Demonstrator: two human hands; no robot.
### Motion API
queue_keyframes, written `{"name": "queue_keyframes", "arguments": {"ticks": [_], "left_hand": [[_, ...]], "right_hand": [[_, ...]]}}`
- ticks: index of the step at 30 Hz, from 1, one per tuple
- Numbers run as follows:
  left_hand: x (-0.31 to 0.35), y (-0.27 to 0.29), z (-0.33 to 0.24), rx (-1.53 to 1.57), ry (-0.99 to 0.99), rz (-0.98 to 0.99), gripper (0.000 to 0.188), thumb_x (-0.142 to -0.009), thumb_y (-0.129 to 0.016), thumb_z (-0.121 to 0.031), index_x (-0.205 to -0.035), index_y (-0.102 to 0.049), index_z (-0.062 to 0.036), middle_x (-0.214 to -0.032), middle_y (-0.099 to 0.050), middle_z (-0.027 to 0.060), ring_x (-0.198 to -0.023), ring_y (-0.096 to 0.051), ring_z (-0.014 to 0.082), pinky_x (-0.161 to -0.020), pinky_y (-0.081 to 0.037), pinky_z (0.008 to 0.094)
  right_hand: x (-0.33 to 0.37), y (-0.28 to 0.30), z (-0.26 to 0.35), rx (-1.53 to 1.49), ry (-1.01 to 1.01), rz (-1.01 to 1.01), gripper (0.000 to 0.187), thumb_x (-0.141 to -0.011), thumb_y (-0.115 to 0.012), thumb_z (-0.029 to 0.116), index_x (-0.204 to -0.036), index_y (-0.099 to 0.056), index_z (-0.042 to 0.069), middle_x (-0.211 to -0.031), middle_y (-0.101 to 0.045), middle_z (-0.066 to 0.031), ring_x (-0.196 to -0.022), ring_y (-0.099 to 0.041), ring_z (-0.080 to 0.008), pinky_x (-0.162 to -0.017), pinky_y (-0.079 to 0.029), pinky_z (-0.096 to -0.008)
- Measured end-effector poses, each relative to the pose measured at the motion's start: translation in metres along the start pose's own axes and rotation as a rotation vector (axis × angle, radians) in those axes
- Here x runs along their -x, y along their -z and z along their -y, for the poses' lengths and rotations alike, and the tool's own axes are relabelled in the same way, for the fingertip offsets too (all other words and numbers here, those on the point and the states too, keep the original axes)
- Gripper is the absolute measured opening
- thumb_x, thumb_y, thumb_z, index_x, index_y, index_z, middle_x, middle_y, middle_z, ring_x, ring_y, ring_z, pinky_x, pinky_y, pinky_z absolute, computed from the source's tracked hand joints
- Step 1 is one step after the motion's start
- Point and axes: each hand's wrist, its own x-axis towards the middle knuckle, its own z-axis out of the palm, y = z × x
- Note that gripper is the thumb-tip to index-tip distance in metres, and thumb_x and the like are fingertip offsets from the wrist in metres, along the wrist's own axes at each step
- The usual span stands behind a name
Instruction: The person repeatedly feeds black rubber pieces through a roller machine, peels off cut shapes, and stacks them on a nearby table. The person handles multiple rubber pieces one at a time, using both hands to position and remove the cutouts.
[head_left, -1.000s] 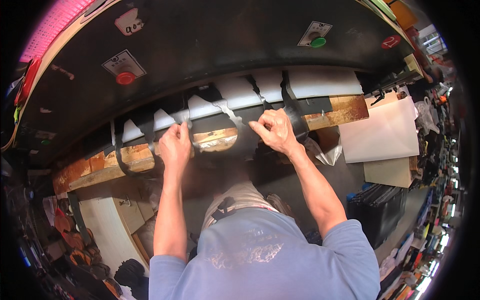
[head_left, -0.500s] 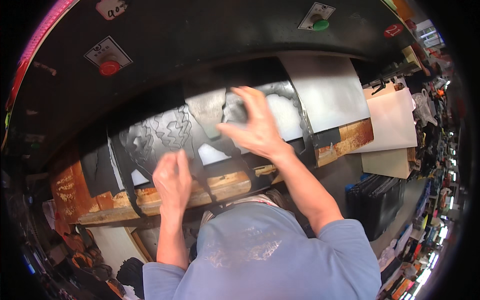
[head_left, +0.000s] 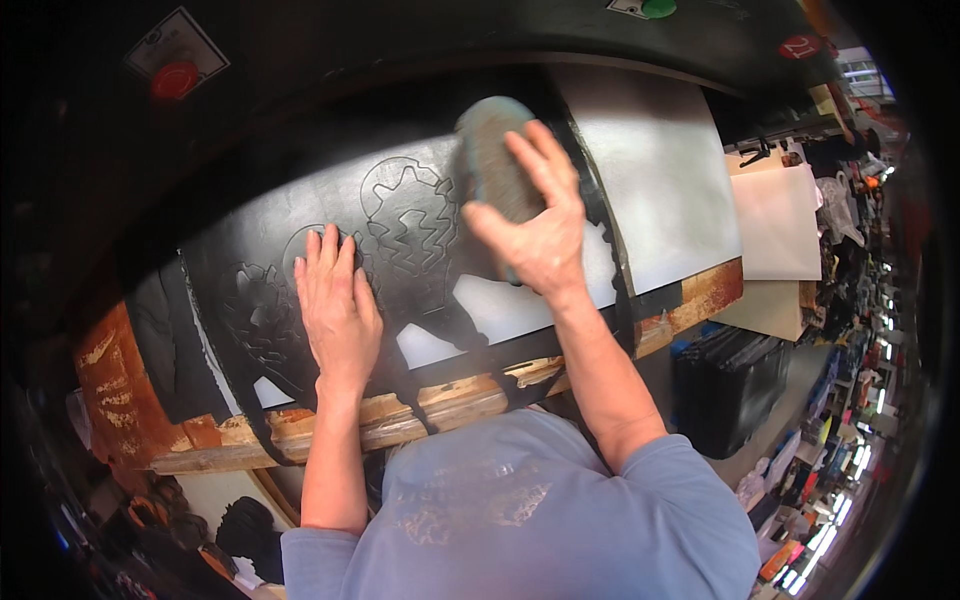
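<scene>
Two hands stand apart above the worktop [head_left: 115, 385], its wooden edge nearest. Left hand [head_left: 338, 318], left of centre: fingers extended, flat on a black sheet [head_left: 265, 225]. Right hand [head_left: 540, 240], upper centre: clamped across a blurred, grey-green, sole-shaped piece [head_left: 492, 165], probably stiff and fairly light, best held by its long sides. Beyond, upper left: red button [head_left: 174, 80].

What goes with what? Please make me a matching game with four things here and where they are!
1. left hand
2. right hand
3. red button
4. green button

A. top edge of the picture, right of centre
B. on the oval block
C. upper left of the picture
D. on the black sheet

Pairs: 1-D, 2-B, 3-C, 4-A
</scene>
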Motion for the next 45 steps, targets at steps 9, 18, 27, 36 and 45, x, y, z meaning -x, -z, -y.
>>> {"name": "queue_keyframes", "arguments": {"ticks": [9,18,27,36,45], "left_hand": [[0.000,0.001,-0.002,0.001,0.000,-0.001,0.044,-0.099,-0.063,0.003,-0.143,-0.062,-0.0005,-0.157,-0.057,0.0190,-0.153,-0.045,0.0410,-0.128,-0.030,0.0587],[0.041,0.047,-0.030,0.405,0.048,-0.031,0.029,-0.096,-0.065,0.011,-0.123,-0.070,0.0028,-0.123,-0.074,0.0221,-0.111,-0.073,0.0370,-0.100,-0.058,0.0430],[0.121,0.025,-0.056,0.314,-0.195,-0.001,0.030,-0.082,-0.076,0.011,-0.108,-0.068,-0.0021,-0.100,-0.073,0.0132,-0.085,-0.064,0.0342,-0.074,-0.053,0.0423],[0.114,0.029,-0.056,0.275,-0.222,-0.133,0.020,-0.090,-0.071,0.009,-0.108,-0.068,-0.0011,-0.097,-0.072,0.0155,-0.086,-0.065,0.0362,-0.078,-0.053,0.0446],[0.073,0.030,-0.032,0.177,-0.238,-0.165,0.007,-0.101,-0.067,0.000,-0.106,-0.070,-0.0010,-0.095,-0.071,0.0167,-0.087,-0.065,0.0341,-0.078,-0.053,0.0439]], "right_hand": [[0.010,-0.040,-0.035,0.352,-0.145,-0.118,0.067,-0.074,-0.080,0.028,-0.133,-0.072,-0.002,-0.169,-0.037,-0.0259,-0.155,-0.020,-0.0563,-0.123,-0.031,-0.0629],[0.010,-0.008,-0.024,0.206,-0.051,0.026,0.094,-0.073,-0.093,0.033,-0.155,-0.055,0.007,-0.173,-0.025,-0.0276,-0.159,-0.023,-0.0510,-0.127,-0.030,-0.0566],[0.027,0.028,-0.051,0.177,0.086,0.121,0.103,-0.071,-0.101,0.039,-0.152,-0.052,-0.002,-0.163,-0.043,-0.0275,-0.150,-0.046,-0.0426,-0.121,-0.043,-0.0472],[-0.033,0.117,0.019,0.055,0.450,-0.448,0.013,-0.096,-0.075,0.011,-0.093,-0.064,0.005,-0.086,-0.063,-0.0073,-0.075,-0.061,-0.0186,-0.070,-0.051,-0.0346],[0.080,0.131,-0.040,0.176,0.267,-0.364,0.019,-0.093,-0.075,0.018,-0.085,-0.061,0.007,-0.083,-0.063,-0.0125,-0.084,-0.064,-0.0348,-0.074,-0.054,-0.0479]]}}
